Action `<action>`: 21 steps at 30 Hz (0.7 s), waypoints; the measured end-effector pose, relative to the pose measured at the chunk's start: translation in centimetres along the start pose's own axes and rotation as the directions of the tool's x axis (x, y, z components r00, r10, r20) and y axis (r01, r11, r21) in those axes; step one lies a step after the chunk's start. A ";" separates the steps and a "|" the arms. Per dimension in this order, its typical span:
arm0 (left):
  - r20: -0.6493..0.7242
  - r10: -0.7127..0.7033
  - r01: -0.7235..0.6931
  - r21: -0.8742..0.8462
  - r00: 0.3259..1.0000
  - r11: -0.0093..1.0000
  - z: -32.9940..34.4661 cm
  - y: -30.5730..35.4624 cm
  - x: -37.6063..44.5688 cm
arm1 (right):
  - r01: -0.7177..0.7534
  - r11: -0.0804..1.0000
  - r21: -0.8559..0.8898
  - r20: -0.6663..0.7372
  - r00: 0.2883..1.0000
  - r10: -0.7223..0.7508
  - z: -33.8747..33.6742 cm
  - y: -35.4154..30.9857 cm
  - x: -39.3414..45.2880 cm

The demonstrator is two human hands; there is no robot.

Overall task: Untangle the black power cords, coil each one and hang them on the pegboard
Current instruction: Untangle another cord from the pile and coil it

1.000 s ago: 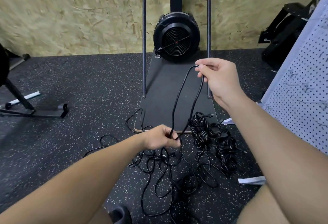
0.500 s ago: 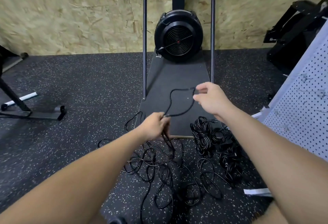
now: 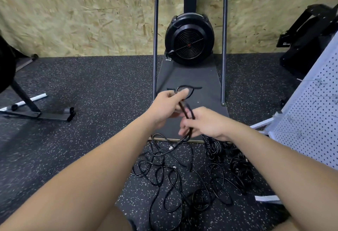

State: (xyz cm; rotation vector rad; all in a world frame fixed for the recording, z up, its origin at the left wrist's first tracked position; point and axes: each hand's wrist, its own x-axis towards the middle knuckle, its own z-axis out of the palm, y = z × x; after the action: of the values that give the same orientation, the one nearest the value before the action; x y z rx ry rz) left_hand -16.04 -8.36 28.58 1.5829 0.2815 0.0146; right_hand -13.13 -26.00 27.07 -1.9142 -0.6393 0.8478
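Head view: we grip one black cord (image 3: 188,113) with two hands, left hand (image 3: 169,105) above, right hand (image 3: 204,123) below; loose tangle (image 3: 164,172) on floor (image 3: 91,88), bundled pile (image 3: 237,161) beside one pegboard (image 3: 311,113).

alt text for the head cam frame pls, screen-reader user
Both hands grip one black power cord: the left hand holds a small loop, the right hand the strands below. More tangled cords lie on the speckled floor, with a white pegboard at right.

Even, soft indoor light with weak shadows; the right hand (image 3: 204,122) is motion-blurred, and the wide lens bends the edges
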 end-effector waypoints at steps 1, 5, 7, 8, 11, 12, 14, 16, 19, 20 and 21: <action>0.047 -0.002 0.004 -0.049 0.999 0.999 -0.3 0.1 -0.3 | 0.002 0.999 0.039 -0.045 0.999 0.000 -0.3 -0.5 -0.3; 0.276 -0.002 -0.013 0.053 0.961 0.998 -1.1 -0.4 -1.9 | 0.098 0.985 0.143 -0.189 0.980 -0.070 -2.0 -1.9 -1.9; 0.411 -0.022 -0.045 0.154 0.911 0.987 -0.9 -1.3 -2.9 | 0.124 0.974 0.188 -0.187 0.978 -0.088 -2.6 -2.3 -2.4; 0.458 -0.036 -0.066 0.204 0.888 0.977 -0.6 -1.7 -3.4 | 0.132 0.977 0.169 -0.193 0.976 -0.098 -2.7 -2.4 -2.6; 0.484 -0.061 -0.163 0.407 0.873 0.899 0.4 -2.5 -4.0 | 0.155 0.987 0.048 -0.228 0.963 -0.140 -2.5 -2.4 -2.8; 0.467 -0.057 -0.197 0.476 0.882 0.857 0.6 -2.7 -3.9 | 0.162 0.986 -0.033 -0.249 0.954 -0.165 -2.3 -2.4 -2.7; 0.414 -0.044 -0.231 0.588 0.909 0.775 0.8 -3.1 -3.6 | 0.161 0.957 -0.242 -0.321 0.917 -0.235 -2.0 -2.1 -2.3; 0.348 -0.033 -0.217 0.655 0.937 0.724 0.9 -3.0 -3.4 | 0.120 0.891 -0.438 -0.399 0.862 -0.312 -2.1 -1.8 -1.7; 0.294 0.017 -0.185 0.556 0.956 0.810 1.3 -2.7 -3.7 | 0.080 0.928 -0.364 -0.520 0.809 -0.274 -2.3 -1.7 -1.4; 0.253 0.033 -0.154 0.476 0.967 0.866 1.4 -2.4 -3.7 | 0.063 0.963 -0.262 -0.542 0.816 -0.201 -2.4 -1.5 -1.4; 0.206 0.045 -0.123 0.382 0.977 0.916 1.5 -2.2 -3.6 | 0.040 0.988 -0.149 -0.525 0.844 -0.113 -2.5 -1.3 -1.6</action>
State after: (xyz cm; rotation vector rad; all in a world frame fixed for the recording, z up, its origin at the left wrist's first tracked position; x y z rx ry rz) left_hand -19.61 -10.47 26.97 1.9819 0.0623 -0.1372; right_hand -12.31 -27.87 29.54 -2.1033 -0.4296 0.1938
